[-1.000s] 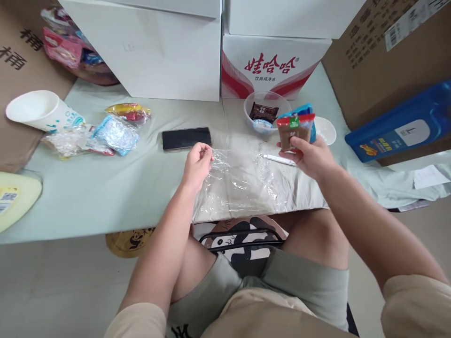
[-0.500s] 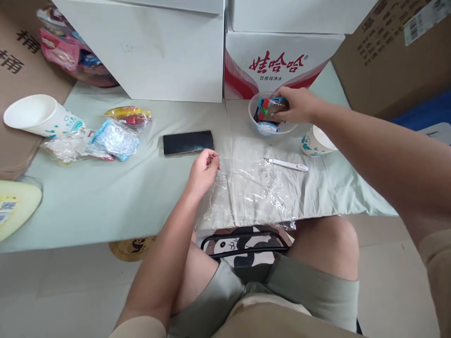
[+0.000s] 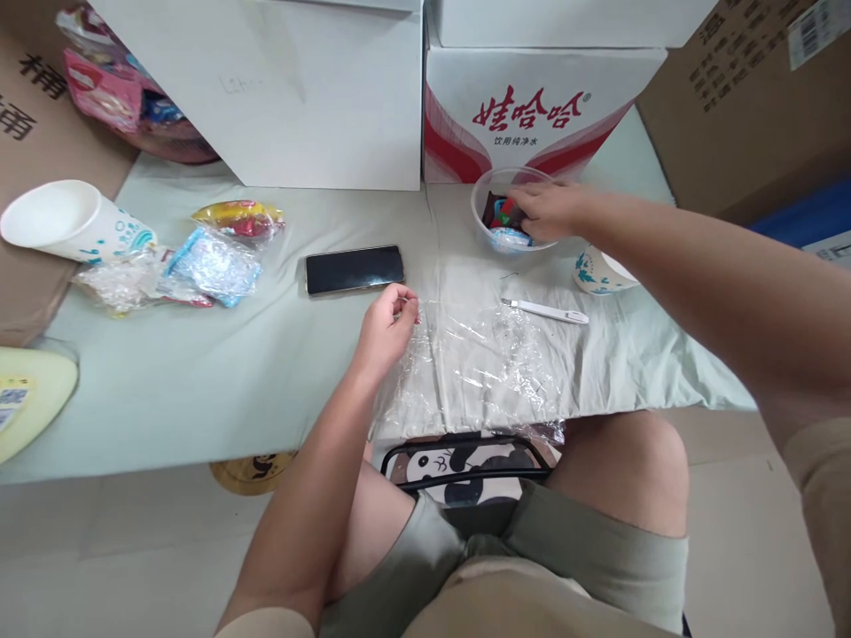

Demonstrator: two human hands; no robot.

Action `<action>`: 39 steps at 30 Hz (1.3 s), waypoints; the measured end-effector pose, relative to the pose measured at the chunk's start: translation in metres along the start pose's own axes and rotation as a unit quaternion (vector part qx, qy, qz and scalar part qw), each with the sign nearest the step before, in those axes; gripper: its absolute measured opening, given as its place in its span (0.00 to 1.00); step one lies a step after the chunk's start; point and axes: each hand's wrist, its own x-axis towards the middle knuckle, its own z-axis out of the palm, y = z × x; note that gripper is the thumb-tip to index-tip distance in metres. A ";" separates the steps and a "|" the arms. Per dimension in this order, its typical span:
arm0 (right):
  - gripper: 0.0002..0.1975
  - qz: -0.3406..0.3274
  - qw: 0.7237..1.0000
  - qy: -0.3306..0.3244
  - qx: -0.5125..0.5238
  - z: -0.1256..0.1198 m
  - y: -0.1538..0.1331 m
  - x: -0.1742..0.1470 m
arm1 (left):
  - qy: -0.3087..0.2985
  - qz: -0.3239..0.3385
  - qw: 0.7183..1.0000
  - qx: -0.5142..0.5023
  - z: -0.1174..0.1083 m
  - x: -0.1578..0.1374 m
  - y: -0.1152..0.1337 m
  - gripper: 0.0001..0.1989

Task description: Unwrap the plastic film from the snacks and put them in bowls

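Note:
My left hand [image 3: 389,330] is closed in a pinch at the near side of the phone [image 3: 355,269], holding the edge of a clear plastic bag [image 3: 465,363]. That thin, crinkled bag lies over the cloth and hangs past the table's front edge. My right hand [image 3: 549,211] reaches over the rim of a clear plastic bowl [image 3: 480,221], fingers stretched out above the packets inside. Among these are a red-and-green packet [image 3: 506,213], partly under the fingers, and a blue-and-white packet [image 3: 511,237]. A white-handled craft knife [image 3: 549,311] lies in front of the bowl.
A paper cup [image 3: 595,273] stands partly behind my right forearm. Another paper cup [image 3: 73,221] lies tilted at left beside wrapped snacks [image 3: 213,266] and a yellow packet [image 3: 239,217]. White cartons [image 3: 332,106] line the back; a brown box [image 3: 745,115] stands right.
The red-and-green packet has gone lower into the bowl, and my right hand's fingers have straightened over it. My left hand stays at the plastic bag. The view has shifted slightly.

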 end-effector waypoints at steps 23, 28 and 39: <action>0.12 -0.003 0.995 0.012 -0.104 -0.043 -0.034 -0.031 | -0.005 0.019 1.000 0.002 0.000 0.001 -0.002 0.03; 0.13 -0.046 0.990 -0.007 -0.130 -0.037 -0.034 -0.022 | -0.004 0.011 1.000 0.001 0.000 0.000 0.000 0.03; 0.08 0.040 0.994 -0.039 -0.092 -0.043 -0.038 -0.017 | 0.003 0.019 1.000 -0.003 -0.004 0.002 -0.002 0.03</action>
